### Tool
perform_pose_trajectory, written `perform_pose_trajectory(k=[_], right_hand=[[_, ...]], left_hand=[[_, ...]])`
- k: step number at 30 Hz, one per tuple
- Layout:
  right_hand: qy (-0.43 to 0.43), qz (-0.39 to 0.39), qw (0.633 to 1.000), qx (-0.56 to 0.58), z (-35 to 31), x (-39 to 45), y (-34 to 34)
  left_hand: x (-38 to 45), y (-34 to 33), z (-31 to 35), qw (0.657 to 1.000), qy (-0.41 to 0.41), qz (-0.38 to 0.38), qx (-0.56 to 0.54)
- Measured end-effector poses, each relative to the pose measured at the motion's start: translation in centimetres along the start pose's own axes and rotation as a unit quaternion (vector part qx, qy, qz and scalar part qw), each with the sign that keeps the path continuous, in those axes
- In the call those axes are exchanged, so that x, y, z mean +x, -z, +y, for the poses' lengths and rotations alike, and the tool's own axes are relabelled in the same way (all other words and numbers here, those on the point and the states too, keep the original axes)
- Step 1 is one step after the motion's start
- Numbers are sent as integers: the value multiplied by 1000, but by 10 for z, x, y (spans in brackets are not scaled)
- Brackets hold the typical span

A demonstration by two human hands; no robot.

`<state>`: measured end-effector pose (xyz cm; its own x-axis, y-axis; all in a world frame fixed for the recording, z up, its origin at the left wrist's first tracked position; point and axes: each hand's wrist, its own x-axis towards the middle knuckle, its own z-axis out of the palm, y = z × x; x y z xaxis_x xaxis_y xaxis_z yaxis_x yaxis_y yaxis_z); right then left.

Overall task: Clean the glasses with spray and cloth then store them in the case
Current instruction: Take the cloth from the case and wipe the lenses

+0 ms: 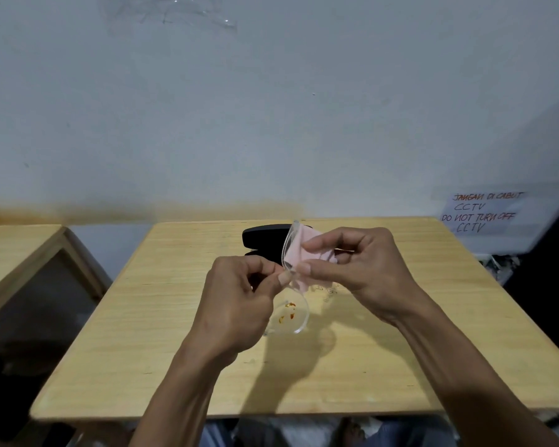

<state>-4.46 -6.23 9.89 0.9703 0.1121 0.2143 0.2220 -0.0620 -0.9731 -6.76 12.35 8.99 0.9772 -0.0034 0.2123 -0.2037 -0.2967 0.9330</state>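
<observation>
Clear-framed glasses (296, 317) are held up on end above the wooden table (142, 350). My left hand (236, 304) pinches the frame at its bridge. The lower lens carries orange-red smears. My right hand (359, 269) pinches a pink cloth (307, 250) around the upper lens, thumb on one side and fingers on the other. Behind the hands lies the black glasses case (262, 235), open, partly hidden by the cloth and fingers. No spray bottle shows plainly; something small and clear lies on the table under my right hand.
A second wooden table (20, 250) stands to the left with a gap between. A white wall rises right behind the table. A handwritten CCTV note (481, 212) is taped at the right. Knees show below the table's near edge.
</observation>
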Motion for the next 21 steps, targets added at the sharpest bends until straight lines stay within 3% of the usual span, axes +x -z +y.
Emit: perform_pose_trajectory(k=[5,9,16,21], right_hand=[[47,50,998,7,4,1,6],[43,46,997,40,2,4,-4],[50,110,992,26,4,7,-13],[-27,121,973,194,7,-5,-7]], left_hand=[[0,0,0,999,0,-17,34],[0,-3,0,999,-7,-25,32],[-3,-2,-2,1000,11,-6,16],[4,9,-7,998,27,39,-47]])
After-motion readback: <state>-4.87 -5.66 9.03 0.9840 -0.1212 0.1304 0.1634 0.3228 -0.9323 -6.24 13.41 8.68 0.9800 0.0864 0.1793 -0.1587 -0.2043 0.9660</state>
